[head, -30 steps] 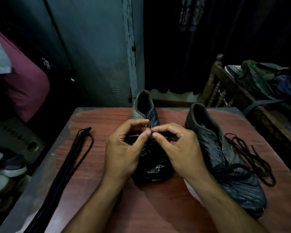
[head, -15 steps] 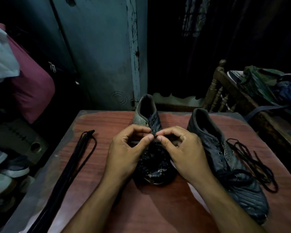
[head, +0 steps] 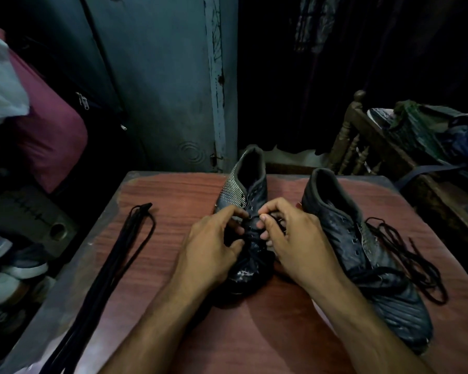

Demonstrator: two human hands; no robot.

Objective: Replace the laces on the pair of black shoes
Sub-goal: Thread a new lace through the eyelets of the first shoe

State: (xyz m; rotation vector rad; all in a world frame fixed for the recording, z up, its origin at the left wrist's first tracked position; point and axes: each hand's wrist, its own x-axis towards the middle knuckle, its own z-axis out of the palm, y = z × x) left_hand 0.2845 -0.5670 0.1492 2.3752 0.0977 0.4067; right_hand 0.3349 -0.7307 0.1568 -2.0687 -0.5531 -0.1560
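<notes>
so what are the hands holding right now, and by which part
Both the left hand and the right hand have their fingers curled on the lace over the eyelet area of the middle shoe; the lace itself is too dark to make out clearly.

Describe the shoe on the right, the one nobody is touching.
The right shoe is black with a creased, slightly shiny upper that looks like leather or a synthetic, ridged lines across the toe and a grey collar. It lies flat on the reddish table, toe toward the person, heel away, angled a little outward. Its eyelets look empty. A loose black lace lies tangled against its outer side, one strand crossing the forefoot. The right hand is beside it; whether they touch is unclear.
</notes>
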